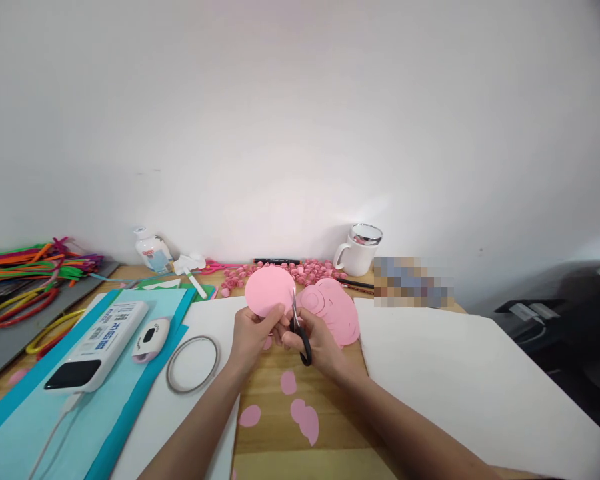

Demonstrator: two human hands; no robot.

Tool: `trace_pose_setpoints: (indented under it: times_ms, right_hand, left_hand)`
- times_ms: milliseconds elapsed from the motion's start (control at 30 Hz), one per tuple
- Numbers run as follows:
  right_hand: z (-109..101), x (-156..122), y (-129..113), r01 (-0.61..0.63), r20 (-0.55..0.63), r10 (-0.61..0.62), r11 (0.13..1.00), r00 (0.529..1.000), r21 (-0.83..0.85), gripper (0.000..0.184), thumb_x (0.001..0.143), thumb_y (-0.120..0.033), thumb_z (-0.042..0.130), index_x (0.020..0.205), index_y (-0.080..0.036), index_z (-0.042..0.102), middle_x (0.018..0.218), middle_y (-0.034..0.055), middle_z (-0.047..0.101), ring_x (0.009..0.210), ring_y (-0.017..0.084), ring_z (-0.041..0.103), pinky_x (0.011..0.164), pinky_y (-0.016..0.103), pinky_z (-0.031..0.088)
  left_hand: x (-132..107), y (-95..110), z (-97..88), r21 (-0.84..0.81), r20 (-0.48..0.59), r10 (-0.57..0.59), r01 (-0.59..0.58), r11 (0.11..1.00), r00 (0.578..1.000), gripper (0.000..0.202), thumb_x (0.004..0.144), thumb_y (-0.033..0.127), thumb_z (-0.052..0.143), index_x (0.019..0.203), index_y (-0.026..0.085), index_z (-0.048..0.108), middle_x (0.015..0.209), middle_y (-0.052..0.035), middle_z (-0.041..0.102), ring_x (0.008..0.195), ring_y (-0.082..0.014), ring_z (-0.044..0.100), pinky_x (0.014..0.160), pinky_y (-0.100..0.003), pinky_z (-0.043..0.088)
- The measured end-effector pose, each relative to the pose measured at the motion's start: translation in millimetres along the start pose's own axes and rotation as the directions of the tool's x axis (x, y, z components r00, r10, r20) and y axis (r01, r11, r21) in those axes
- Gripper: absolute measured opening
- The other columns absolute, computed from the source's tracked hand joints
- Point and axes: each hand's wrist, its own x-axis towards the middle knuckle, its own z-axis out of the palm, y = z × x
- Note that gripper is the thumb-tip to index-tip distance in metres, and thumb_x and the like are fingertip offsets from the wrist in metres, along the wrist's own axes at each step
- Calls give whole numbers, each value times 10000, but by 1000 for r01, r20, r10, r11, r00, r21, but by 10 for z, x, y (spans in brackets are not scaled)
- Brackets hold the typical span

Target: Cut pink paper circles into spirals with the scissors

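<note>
My left hand (250,333) is closed on the lower edge of a pink paper circle (267,288), which it holds upright over the wooden table (280,433). My right hand (320,341) grips black-handled scissors (300,333), whose blades point up into the circle's right edge. Just behind my right hand lies a pile of pink paper discs with spiral cuts (336,310). Small pink scraps (300,410) lie on the wood below my hands.
White sheets (430,373) lie right and left, blue paper (40,427) at left under a white power bank (97,343) and a small white device (151,337). A tape ring (193,363), pipe cleaners (25,280), a glue bottle (153,252), pink rolled pieces (305,270), a white mug (357,250).
</note>
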Motion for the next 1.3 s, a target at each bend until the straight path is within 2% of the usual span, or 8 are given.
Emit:
trace_pose_setpoints:
  times_ms: [133, 300, 500, 667, 767, 933, 1167, 1300]
  right_hand:
    - [12, -2, 48, -19, -22, 20, 1000, 1000, 9, 334, 652, -416, 728, 750, -210, 485, 608, -46, 476, 541, 114, 448, 519, 235, 370]
    - [2, -11, 106, -17, -26, 17, 1000, 1000, -1, 295, 687, -404, 706, 773, -213, 497, 608, -36, 510, 536, 115, 461, 508, 233, 380]
    - [1, -9, 5, 14, -113, -27, 993, 993, -115, 360, 610, -443, 758, 724, -209, 509, 625, -27, 497, 539, 115, 419, 503, 234, 377]
    - [15, -9, -54, 54, -140, -74, 989, 987, -140, 378, 599, -467, 761, 680, -207, 498, 621, -22, 489, 558, 125, 412, 512, 239, 367]
    - [24, -15, -34, 34, -153, -52, 992, 987, -119, 356, 620, -462, 747, 705, -212, 507, 624, -19, 507, 552, 128, 427, 513, 244, 366]
    - [-12, -16, 77, 1, -100, -4, 1000, 995, -29, 328, 652, -423, 724, 790, -211, 515, 623, -34, 549, 521, 112, 472, 494, 230, 382]
    - [-22, -23, 94, -50, -108, 46, 998, 993, -30, 301, 656, -403, 717, 754, -200, 517, 540, -55, 526, 441, 95, 485, 424, 206, 381]
    - [10, -32, 59, -72, -116, 70, 997, 991, -19, 319, 645, -411, 725, 719, -198, 499, 515, -67, 515, 417, 89, 482, 439, 222, 431]
  left_hand:
    - [3, -1, 3, -14, 42, 1, 0, 1000, 999, 273, 711, 339, 653, 524, 142, 631, 394, -3, 592, 296, -96, 484, 330, -195, 367]
    - [-7, 14, 7, -12, 38, -20, 20, 1000, 999, 286, 696, 353, 652, 495, 157, 597, 353, 11, 555, 286, -101, 465, 331, -207, 362]
    - [16, -9, -17, 42, 19, -34, 33, 999, 999, 286, 657, 333, 679, 464, 142, 589, 361, 12, 535, 291, -72, 404, 318, -196, 288]
    - [25, -16, -17, 52, 37, -31, 29, 998, 999, 302, 661, 333, 672, 447, 145, 570, 353, 16, 515, 298, -72, 400, 323, -199, 257]
    - [24, -10, -13, 38, 51, -24, 22, 999, 998, 307, 659, 345, 672, 450, 150, 559, 353, 17, 513, 302, -75, 398, 331, -206, 269]
    - [30, -6, -20, 16, 70, -21, 20, 1000, 997, 307, 666, 359, 675, 471, 154, 555, 335, 27, 492, 306, -79, 402, 351, -211, 304]
    - [55, -31, -39, -38, 59, 9, -7, 999, 998, 321, 664, 356, 700, 475, 156, 535, 341, 42, 482, 288, -63, 379, 338, -200, 276]
    - [48, -14, -31, -100, 72, -2, 10, 995, 997, 295, 683, 371, 686, 534, 146, 567, 399, 27, 535, 296, -68, 410, 327, -199, 283]
